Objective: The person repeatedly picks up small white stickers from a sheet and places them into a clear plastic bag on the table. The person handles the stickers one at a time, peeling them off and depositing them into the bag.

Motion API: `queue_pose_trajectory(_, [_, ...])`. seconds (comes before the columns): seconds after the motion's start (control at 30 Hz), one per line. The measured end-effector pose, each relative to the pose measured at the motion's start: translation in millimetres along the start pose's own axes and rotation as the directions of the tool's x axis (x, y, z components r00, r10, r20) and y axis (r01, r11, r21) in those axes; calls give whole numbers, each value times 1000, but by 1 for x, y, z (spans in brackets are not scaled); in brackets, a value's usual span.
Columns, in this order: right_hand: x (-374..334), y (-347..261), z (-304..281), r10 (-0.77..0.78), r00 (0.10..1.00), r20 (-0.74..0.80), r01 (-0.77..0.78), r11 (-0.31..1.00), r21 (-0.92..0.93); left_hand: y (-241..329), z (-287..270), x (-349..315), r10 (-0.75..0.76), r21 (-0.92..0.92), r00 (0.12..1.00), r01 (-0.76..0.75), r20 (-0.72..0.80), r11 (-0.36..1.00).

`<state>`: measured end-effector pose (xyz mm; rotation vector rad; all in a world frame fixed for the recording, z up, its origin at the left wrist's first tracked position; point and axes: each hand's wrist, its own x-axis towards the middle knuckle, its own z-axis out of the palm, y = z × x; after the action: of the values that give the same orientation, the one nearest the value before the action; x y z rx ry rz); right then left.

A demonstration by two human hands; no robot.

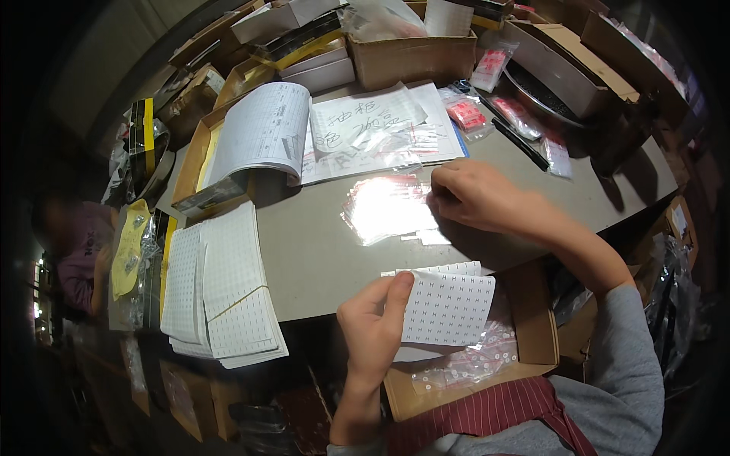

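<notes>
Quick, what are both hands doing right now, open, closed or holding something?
Left hand: closed, holding white printed sheets.
Right hand: curled at the edge of the shiny pile; whether it grips anything cannot be told.

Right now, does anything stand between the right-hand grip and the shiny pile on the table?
Nothing visible does: the right-hand grip is at the right edge of the shiny pile. The printed sheets in the left-hand grip are on the near side, out of that path.
</notes>
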<state>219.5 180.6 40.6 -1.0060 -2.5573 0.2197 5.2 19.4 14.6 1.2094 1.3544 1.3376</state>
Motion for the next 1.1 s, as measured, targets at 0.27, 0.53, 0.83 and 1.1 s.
queue_pose_trajectory(0.27, [-30,39,-53,428,880,204,-436,900,-11,1,3,-1,14,7,1000,-14,-12,1000])
queue_pose_trajectory(0.53, [-26,10,-30,-1,995,101,-36,932,361,4,-1,0,-3,27,998,1,58,1000])
queue_pose_trajectory(0.83, [-31,-2,-15,186,980,-70,-195,968,-160,-2,0,-7,44,48,998,-47,49,998])
queue_pose_trajectory(1.1, [-58,-48,-34,-166,984,62,139,940,312,-15,6,-12,156,147,986,-147,-56,978])
